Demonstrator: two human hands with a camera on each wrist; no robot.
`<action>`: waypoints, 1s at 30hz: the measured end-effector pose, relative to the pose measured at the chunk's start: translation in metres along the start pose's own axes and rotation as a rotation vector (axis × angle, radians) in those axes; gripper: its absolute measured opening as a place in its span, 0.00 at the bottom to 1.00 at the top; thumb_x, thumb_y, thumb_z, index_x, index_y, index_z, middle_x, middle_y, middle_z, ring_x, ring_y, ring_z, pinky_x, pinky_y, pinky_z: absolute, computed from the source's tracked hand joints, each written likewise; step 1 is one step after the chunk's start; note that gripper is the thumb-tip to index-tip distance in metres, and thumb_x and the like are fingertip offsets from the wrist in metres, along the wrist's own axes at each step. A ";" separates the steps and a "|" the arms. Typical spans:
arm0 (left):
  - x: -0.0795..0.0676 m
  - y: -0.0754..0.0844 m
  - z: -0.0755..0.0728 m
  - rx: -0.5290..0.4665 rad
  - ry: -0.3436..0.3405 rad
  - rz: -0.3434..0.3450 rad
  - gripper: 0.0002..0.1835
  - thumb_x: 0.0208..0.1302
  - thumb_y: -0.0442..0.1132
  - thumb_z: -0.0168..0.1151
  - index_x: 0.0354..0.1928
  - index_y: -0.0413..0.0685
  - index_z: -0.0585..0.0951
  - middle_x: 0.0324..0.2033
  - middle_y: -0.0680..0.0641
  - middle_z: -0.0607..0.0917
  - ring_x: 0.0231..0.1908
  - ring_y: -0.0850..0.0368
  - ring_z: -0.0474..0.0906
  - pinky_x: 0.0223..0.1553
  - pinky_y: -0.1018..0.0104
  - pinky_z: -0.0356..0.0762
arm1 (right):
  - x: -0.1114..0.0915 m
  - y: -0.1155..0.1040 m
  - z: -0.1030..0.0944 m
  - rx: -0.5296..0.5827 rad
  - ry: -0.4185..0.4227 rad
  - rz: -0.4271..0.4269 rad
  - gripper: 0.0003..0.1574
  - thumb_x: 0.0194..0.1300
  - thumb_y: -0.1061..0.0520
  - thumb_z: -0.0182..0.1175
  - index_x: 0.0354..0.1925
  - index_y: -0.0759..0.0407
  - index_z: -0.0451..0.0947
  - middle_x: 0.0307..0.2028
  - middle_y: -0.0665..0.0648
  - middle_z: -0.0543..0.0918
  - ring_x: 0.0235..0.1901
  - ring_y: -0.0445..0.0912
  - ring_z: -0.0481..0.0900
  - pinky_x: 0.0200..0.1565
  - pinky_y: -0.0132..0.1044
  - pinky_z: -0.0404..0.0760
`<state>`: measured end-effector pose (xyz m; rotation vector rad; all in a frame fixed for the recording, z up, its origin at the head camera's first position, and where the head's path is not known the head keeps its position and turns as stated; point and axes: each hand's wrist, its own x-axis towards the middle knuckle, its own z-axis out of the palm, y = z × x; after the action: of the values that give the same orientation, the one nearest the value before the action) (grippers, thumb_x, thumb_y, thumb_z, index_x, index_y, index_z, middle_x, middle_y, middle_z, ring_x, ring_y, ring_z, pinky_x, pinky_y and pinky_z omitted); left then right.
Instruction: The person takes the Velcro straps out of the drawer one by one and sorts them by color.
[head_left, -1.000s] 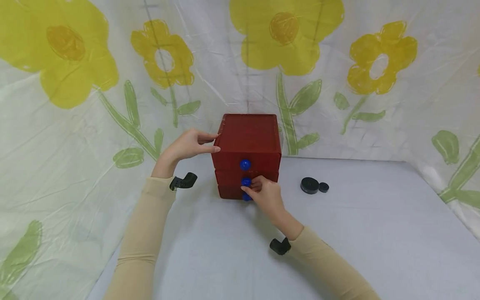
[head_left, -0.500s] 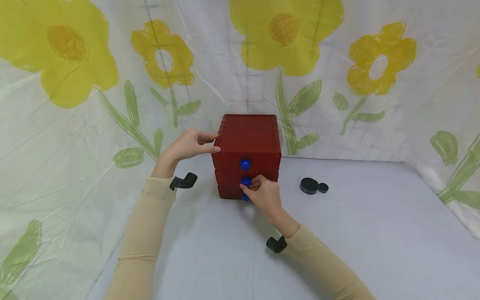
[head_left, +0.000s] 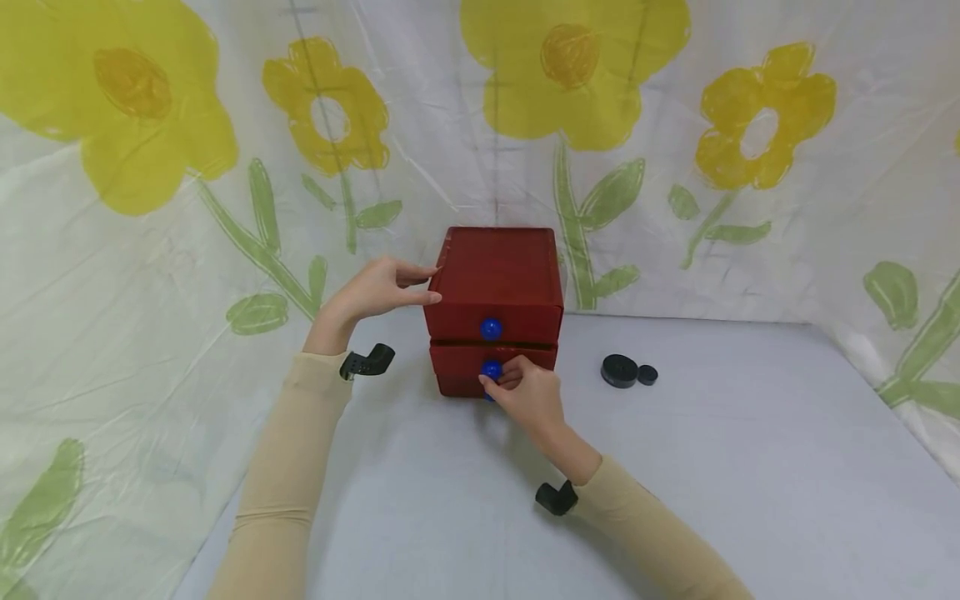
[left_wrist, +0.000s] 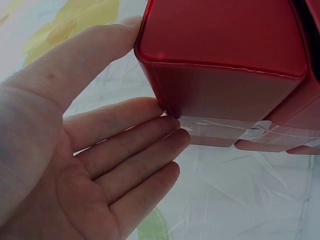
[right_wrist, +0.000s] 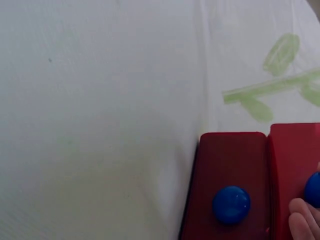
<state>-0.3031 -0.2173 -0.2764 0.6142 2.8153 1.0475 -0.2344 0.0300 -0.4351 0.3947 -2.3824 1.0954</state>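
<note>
A red drawer cabinet (head_left: 498, 267) with three stacked drawers and blue knobs stands at the far middle of the table. My left hand (head_left: 378, 290) touches its upper left side with thumb and fingertips, the fingers fairly straight in the left wrist view. At the front, my right hand (head_left: 531, 393) pinches the middle drawer's blue knob (head_left: 491, 369) between thumb and fingers. That middle drawer (head_left: 453, 360) stands slightly out, with a dark gap above it. In the right wrist view the bottom drawer's knob (right_wrist: 231, 205) shows fully; in the head view it is mostly hidden.
Right of the cabinet, a larger black disc (head_left: 619, 371) and a smaller black disc (head_left: 647, 375) lie side by side on the white table (head_left: 720, 467). A flower-printed sheet (head_left: 435, 100) hangs behind. Clear tape (left_wrist: 220, 127) runs along the cabinet's side.
The middle drawer has slid slightly toward me, opening a dark gap under the top drawer. My right hand has moved with its knob; the left hand has stayed in place.
</note>
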 end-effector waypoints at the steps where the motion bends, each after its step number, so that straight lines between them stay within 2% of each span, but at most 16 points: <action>1: 0.000 0.000 0.000 0.001 -0.001 -0.002 0.36 0.53 0.59 0.68 0.62 0.52 0.75 0.59 0.47 0.78 0.61 0.51 0.73 0.59 0.50 0.72 | -0.002 -0.001 -0.001 0.005 -0.003 -0.002 0.20 0.49 0.45 0.73 0.26 0.57 0.78 0.21 0.51 0.84 0.20 0.37 0.81 0.25 0.27 0.79; 13: 0.000 -0.001 0.001 0.002 0.007 -0.007 0.35 0.54 0.58 0.68 0.62 0.51 0.75 0.58 0.46 0.79 0.61 0.48 0.73 0.58 0.50 0.72 | -0.018 -0.007 -0.008 0.036 -0.033 0.001 0.20 0.50 0.44 0.73 0.28 0.57 0.79 0.24 0.51 0.85 0.22 0.36 0.82 0.27 0.25 0.79; 24: 0.003 -0.003 0.001 -0.005 0.012 0.002 0.34 0.53 0.59 0.68 0.61 0.53 0.76 0.57 0.48 0.80 0.59 0.52 0.74 0.57 0.52 0.74 | -0.031 -0.008 -0.015 0.055 -0.014 -0.068 0.19 0.47 0.48 0.75 0.27 0.58 0.79 0.23 0.52 0.85 0.21 0.37 0.82 0.28 0.23 0.79; 30: 0.003 -0.003 0.001 -0.003 0.012 0.018 0.33 0.53 0.58 0.68 0.61 0.54 0.77 0.57 0.48 0.80 0.59 0.52 0.74 0.57 0.52 0.74 | -0.039 -0.012 -0.019 0.072 -0.023 -0.071 0.18 0.46 0.49 0.76 0.27 0.57 0.79 0.23 0.51 0.84 0.22 0.37 0.83 0.28 0.24 0.80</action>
<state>-0.3065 -0.2179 -0.2793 0.6366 2.8230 1.0623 -0.1909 0.0391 -0.4382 0.5152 -2.3346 1.1526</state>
